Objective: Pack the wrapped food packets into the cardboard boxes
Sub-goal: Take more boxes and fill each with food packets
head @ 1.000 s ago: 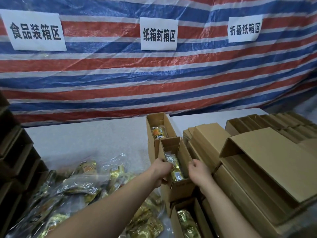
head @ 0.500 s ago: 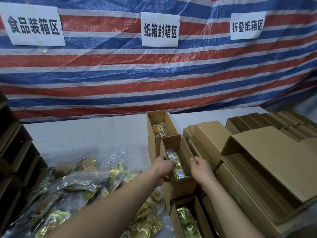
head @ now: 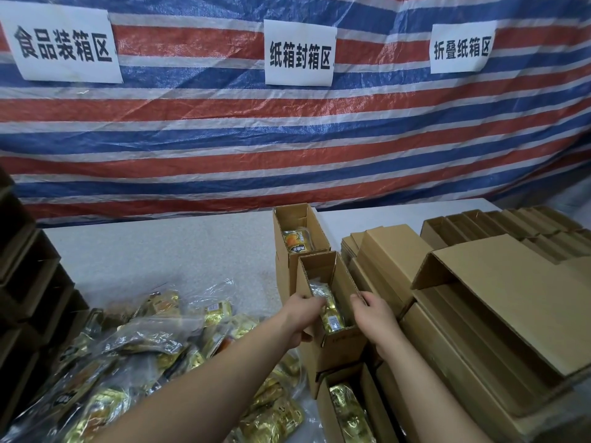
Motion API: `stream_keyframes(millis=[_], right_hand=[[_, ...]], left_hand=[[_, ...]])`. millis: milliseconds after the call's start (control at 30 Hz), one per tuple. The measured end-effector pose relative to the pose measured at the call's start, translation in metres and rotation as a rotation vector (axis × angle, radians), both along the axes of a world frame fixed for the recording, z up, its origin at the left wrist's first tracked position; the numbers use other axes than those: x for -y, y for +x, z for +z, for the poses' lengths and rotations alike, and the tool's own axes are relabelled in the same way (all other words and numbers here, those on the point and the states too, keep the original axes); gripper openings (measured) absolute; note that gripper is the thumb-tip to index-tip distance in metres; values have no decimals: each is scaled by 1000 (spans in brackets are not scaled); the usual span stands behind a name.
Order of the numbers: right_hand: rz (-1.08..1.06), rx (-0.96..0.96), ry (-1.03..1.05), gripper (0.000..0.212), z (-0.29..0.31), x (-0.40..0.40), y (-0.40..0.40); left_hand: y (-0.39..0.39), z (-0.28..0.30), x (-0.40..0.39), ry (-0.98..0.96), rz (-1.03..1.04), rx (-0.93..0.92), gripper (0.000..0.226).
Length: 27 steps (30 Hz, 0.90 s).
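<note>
While the tarp (head: pixel 287 139) behind the counter (head: pixel 160 251) carries signs reading 食品装箱区, 纸箱封箱区 and 折叠纸箱区, my view has only drifted since a second ago. My hands stay at the middle box (head: pixel 329 314): left hand (head: pixel 302 311) fingers curl over its left wall, touching the packet (head: pixel 329 310) inside; right hand (head: pixel 375 316) grips its right wall. I judge this packet nearly seated.

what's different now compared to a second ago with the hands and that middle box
Almost nothing. The left hand still reaches over the middle box's left wall at the gold packet; the right hand still grips its right wall. Only the camera drifted slightly.
</note>
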State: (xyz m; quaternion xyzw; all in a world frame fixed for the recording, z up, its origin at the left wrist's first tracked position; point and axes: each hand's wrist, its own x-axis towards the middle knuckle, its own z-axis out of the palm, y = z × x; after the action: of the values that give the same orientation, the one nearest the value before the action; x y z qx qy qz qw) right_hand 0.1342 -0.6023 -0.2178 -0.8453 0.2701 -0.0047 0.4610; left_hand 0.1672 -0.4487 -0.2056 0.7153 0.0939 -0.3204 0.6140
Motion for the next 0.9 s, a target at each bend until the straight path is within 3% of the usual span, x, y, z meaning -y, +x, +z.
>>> stream_keyframes(millis=[200,300,433,667,900], right_hand=[[18,-37,-35,53,5,-2,-1],[34,-38,-64,53,11,-2,-3],[31,-23,-100,50,21,-3,-8],[33,114,-230,45,50,-35,-11],[261,229,-230,39,77,-133,-9]], left_hand=[[2,-4,-13,-41,-7,-44,71],[5,-3,-24,-76,3,-42,62],[4,3,-51,-50,56,21,31],[-11,4,-140,104,174,104,26],[-48,35,-233,162,311,287,13]])
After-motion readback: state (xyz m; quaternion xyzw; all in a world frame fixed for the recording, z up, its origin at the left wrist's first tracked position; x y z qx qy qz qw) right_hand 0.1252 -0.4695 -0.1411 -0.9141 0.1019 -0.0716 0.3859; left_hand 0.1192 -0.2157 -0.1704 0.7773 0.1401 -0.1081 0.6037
